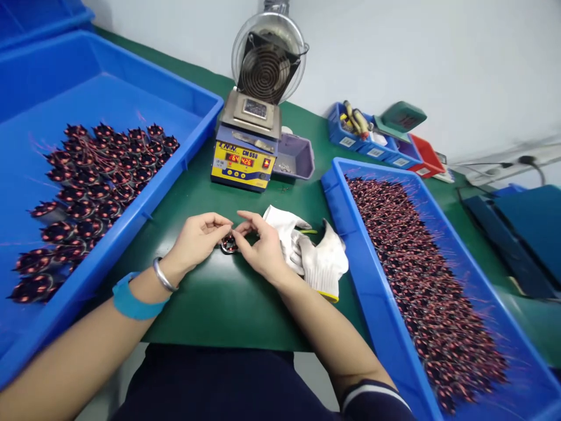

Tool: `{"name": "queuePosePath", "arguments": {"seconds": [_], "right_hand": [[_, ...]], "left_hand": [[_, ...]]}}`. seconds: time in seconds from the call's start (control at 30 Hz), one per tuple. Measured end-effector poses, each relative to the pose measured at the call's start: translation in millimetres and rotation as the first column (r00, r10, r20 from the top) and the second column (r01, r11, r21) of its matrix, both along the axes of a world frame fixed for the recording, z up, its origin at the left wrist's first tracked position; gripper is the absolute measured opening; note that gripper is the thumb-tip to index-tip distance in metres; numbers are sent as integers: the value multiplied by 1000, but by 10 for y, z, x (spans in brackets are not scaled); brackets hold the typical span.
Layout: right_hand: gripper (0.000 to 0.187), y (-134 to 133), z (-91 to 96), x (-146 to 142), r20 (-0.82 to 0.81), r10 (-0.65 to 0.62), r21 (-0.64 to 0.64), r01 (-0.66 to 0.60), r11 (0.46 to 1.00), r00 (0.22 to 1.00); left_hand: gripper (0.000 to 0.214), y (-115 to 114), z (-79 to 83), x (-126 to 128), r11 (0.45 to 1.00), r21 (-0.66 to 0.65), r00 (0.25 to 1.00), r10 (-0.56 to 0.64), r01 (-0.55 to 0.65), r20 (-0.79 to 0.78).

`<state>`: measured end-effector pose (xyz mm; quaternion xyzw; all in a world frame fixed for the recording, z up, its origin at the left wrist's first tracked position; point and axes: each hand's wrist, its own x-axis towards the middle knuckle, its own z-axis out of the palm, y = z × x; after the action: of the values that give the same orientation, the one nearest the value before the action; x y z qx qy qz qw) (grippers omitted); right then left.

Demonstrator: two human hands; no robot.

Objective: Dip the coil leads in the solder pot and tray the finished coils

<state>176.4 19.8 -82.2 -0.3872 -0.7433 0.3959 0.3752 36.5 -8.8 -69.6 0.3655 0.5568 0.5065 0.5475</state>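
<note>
A small motor stator (pixel 228 244), a round dark part with copper windings, sits at the green tabletop between my two hands. My left hand (pixel 199 237) is closed, its thumb and index finger pinching at the stator's upper edge. From the other side, my right hand (pixel 259 242) closes thumb and fingers at the same part. Any thin wires between the fingertips are too small to make out. Close by my right hand lie white work gloves (pixel 322 260) with yellow trim.
To the left, a large blue bin (pixel 184 88) holds several stators; another blue bin (pixel 346 204) at right is packed with wound parts. Ahead stand a yellow solder pot (pixel 244 165) with lit digits, a fan (pixel 265 73) and a purple tray (pixel 302 153). Small bins (pixel 374 153) line the back.
</note>
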Motion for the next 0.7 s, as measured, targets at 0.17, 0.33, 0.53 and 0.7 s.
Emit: {"name": "queuePosePath", "arguments": {"seconds": [0.17,0.33,0.53,0.7], "right_hand": [[31,-32,-20,3,-97,-7,-68,0,998,995],[32,-32,-25,-9,-108,13,-33,-16,999,994],[33,-42,-7,-3,-80,51,-34,-53,998,995],[33,-45,-11,-9,-99,53,-42,-57,997,994]], "left_hand": [[12,40,18,6,999,-48,1000,3,-3,-2],[9,43,20,11,998,-55,999,40,-40,-3],[9,45,9,12,997,-79,999,18,-16,33],[9,41,9,11,997,-79,998,12,-7,61]]}}
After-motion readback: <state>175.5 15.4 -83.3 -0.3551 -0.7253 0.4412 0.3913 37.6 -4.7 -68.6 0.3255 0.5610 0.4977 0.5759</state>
